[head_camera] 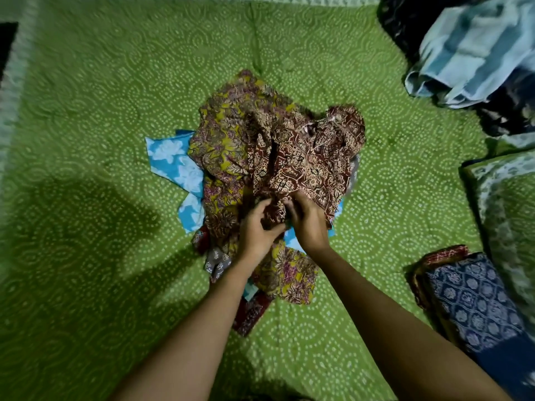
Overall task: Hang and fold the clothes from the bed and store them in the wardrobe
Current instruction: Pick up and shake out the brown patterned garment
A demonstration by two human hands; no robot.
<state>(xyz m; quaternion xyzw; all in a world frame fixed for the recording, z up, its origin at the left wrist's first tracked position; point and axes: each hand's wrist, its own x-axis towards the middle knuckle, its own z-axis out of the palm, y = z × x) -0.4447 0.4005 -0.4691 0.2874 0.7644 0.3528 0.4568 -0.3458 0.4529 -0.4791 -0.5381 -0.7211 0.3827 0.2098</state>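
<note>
left hand (257, 230), right hand (308, 224), gripping maroon garment (307, 157)

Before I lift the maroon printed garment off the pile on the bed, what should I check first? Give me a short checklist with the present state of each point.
1. Both hands hold the maroon garment: ok. The left hand and the right hand pinch its near edge.
2. It lies on top of the pile: ok, nothing covers it.
3. It is free of the mustard garment beneath: cannot tell, the folds are bunched together.
4. Bare green bedspread to spread it on: ok, left of the pile.
5. The folded stack stays clear: ok, it sits apart at the right.
</note>
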